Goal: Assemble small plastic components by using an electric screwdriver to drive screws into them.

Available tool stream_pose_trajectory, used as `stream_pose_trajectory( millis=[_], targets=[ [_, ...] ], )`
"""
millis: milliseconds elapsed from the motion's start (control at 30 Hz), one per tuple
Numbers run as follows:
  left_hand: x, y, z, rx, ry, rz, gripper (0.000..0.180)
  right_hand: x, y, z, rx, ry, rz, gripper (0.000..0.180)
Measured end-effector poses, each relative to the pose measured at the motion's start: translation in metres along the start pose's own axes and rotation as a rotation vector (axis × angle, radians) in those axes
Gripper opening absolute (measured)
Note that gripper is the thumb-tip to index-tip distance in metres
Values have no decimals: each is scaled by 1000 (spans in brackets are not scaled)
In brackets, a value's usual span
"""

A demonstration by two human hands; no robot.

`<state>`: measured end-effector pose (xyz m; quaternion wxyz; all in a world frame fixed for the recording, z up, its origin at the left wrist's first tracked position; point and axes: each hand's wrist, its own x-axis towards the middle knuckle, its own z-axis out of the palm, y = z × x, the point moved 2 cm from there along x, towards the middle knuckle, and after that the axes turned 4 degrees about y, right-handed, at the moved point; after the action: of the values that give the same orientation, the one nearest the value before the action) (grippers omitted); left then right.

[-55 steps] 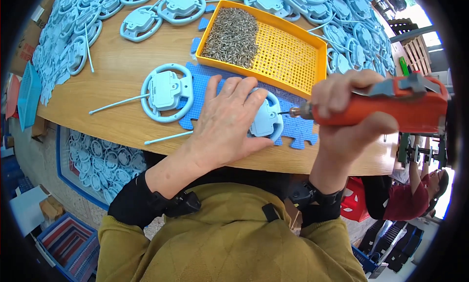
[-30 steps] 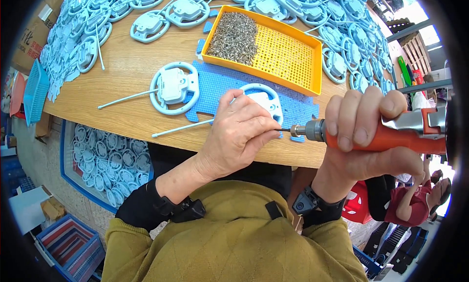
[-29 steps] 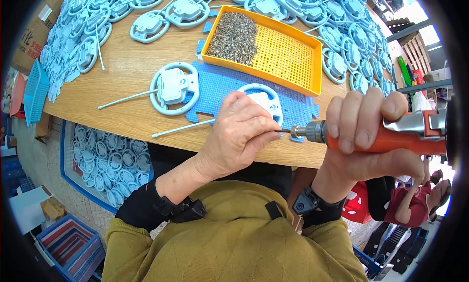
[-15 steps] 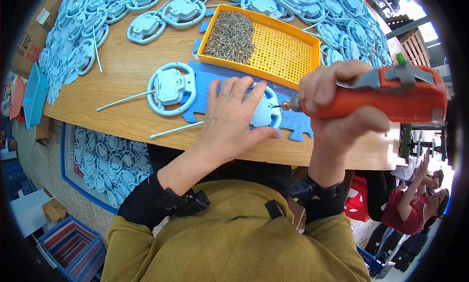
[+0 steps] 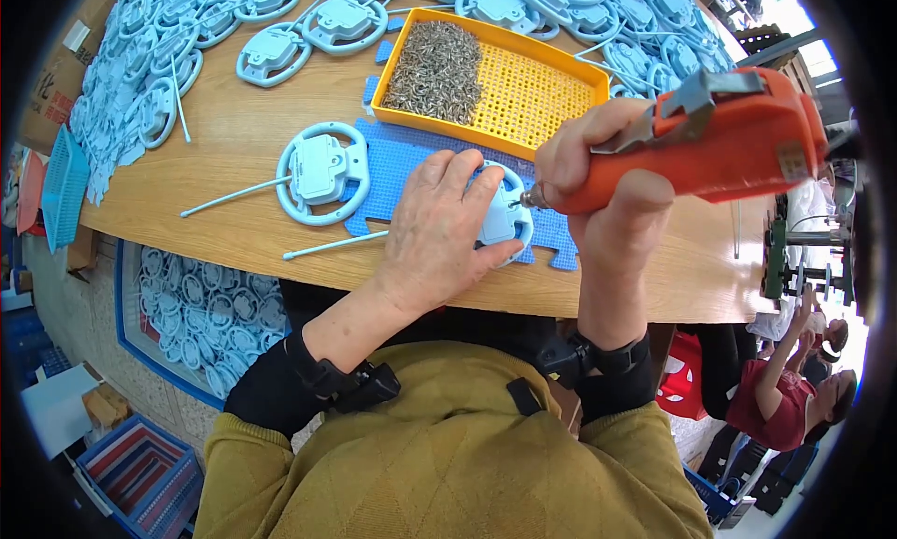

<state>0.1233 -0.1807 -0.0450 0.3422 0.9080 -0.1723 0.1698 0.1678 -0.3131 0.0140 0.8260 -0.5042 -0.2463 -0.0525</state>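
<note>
A light-blue toy steering wheel [image 5: 500, 220] with a thin rod lies on the blue foam mat [image 5: 397, 156]. My left hand [image 5: 439, 221] holds it down, palm over its left part, fingers along the far rim and thumb by the near rim. My right hand [image 5: 607, 179] is wrapped round an orange power screwdriver [image 5: 710, 147] with a metal clip. Its tip points left and meets the wheel's back near a hole; whether a screw sits there is too small to tell. To the left lies a second light-blue steering wheel [image 5: 322, 170], also with a rod.
Behind the mat stands a yellow tray [image 5: 537, 86] with a heap of small screws [image 5: 434, 72]. More wheels are piled along the table's far side [image 5: 341, 21]. A blue-rimmed bin [image 5: 210, 305] below the table's left holds several wheels. Another person [image 5: 790, 399] is at far right.
The screwdriver in my right hand has moved left and tilted, its tip now closer against the wheel. My left hand stays on the wheel. The view has shifted slightly.
</note>
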Motion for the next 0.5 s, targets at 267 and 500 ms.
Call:
stream_pose_trajectory(
  millis=[267,500],
  targets=[
    [-1,-14,-35,137,27,51,61,4,-4,4,-40,57,92,68],
    [-89,-65,-179,473,-345,-417,59,15,-39,-44,-169,77,-116,73]
  ],
)
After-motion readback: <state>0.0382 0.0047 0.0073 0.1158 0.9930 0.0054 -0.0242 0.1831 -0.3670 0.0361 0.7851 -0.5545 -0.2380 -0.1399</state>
